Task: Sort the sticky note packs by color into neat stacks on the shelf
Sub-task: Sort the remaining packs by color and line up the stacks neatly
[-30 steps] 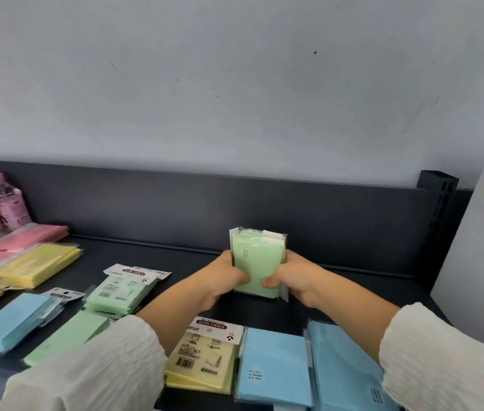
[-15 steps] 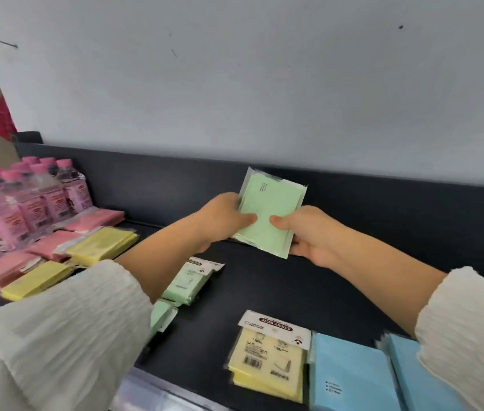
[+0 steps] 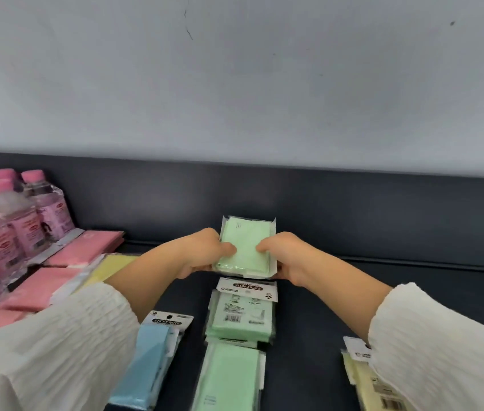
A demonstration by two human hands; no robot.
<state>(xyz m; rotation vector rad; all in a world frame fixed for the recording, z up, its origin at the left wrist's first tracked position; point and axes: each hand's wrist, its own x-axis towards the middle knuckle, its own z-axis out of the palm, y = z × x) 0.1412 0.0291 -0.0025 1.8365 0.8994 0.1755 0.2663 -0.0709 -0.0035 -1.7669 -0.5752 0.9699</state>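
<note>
At frame centre, the left hand point(image 3: 205, 252) and right hand point(image 3: 286, 256) grip a green pack point(image 3: 246, 247) from both sides, thumbs on top, fingers curled under its edges. Just below lie two green stacks point(image 3: 239, 318); blue pack point(image 3: 149, 357) lower left, pink packs point(image 3: 86, 247) left, yellow pack point(image 3: 365, 384) lower right, all on the dark shelf point(image 3: 309, 321).

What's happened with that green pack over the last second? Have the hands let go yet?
The green pack went from upright between the hands, up and tilted, then down nearly flat toward the back of the shelf, in line behind the other green packs. It is not released: the left hand and right hand still grip its sides. The other green packs look unmoved.
</note>
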